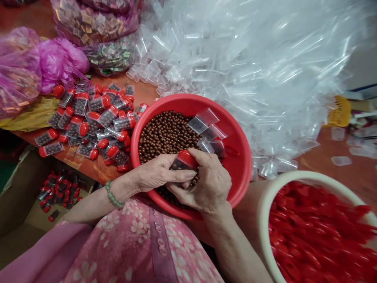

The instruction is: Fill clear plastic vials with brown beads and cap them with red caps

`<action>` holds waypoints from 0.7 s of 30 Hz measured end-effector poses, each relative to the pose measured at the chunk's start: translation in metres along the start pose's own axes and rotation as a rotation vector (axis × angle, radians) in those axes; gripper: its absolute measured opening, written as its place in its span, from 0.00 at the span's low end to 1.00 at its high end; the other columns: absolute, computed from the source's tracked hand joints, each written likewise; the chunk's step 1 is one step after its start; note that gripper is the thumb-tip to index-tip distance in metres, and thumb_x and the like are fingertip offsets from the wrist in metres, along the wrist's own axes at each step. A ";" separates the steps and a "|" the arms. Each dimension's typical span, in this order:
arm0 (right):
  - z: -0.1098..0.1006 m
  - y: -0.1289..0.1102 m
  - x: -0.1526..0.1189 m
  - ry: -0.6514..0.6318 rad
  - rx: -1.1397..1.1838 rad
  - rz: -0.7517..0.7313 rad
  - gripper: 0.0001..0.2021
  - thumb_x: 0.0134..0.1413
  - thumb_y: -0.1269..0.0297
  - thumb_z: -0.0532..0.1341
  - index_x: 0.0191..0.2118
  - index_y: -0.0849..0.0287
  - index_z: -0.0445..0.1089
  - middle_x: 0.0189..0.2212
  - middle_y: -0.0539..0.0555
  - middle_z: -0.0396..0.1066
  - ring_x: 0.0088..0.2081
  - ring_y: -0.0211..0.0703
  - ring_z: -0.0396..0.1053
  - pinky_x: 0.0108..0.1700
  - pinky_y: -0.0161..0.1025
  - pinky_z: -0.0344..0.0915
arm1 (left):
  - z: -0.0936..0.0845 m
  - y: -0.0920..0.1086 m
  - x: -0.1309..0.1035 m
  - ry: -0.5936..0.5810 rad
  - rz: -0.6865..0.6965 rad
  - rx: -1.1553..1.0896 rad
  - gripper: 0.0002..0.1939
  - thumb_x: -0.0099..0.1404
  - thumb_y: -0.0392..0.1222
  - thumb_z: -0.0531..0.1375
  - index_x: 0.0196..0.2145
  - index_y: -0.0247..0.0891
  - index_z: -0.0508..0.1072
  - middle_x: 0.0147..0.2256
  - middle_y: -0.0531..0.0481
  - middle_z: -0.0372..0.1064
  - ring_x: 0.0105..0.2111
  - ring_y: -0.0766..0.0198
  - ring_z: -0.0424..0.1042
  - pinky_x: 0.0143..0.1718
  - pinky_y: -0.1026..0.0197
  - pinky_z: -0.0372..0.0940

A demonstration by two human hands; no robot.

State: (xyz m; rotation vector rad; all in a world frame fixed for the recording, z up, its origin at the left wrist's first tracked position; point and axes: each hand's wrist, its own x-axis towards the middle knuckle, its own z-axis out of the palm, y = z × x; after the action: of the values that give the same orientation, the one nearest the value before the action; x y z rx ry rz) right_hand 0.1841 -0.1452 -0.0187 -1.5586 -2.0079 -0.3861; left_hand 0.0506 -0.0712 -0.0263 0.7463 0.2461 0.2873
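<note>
apparent capping: left hand [157,173] and right hand [207,182] grips clamp a red-capped container [183,159] over the red basin [237,143], filled containers [108,116] at ten o'clock; next move calls for firm pressing.

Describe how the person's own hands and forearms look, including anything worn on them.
The left hand and right hand are gloveless, and both forearms look bare. A green, apparently beaded bracelet circles the left wrist; none shows on the right.

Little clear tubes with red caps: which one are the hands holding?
The tube between the left hand and right hand, over the red basin; the other capped tubes lie on the table or in the cardboard box.
</note>
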 end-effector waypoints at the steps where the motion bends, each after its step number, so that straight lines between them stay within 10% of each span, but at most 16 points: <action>1: 0.000 0.000 0.000 -0.006 0.007 0.005 0.32 0.49 0.54 0.63 0.58 0.64 0.58 0.39 0.62 0.72 0.38 0.52 0.72 0.39 0.46 0.72 | 0.000 0.000 0.000 0.002 -0.001 -0.002 0.21 0.55 0.52 0.68 0.24 0.32 0.68 0.23 0.55 0.64 0.24 0.73 0.62 0.29 0.66 0.58; 21: -0.001 0.015 0.009 0.003 -0.068 -0.120 0.35 0.56 0.48 0.58 0.63 0.65 0.54 0.38 0.62 0.70 0.36 0.51 0.69 0.36 0.47 0.68 | 0.007 0.000 0.008 0.074 0.037 -0.070 0.23 0.52 0.54 0.70 0.24 0.33 0.66 0.22 0.56 0.64 0.23 0.73 0.63 0.28 0.65 0.58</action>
State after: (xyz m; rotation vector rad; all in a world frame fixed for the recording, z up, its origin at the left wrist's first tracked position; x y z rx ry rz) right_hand 0.1974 -0.1346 -0.0143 -1.4807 -2.1121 -0.5075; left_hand 0.0604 -0.0731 -0.0220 0.6726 0.2916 0.3574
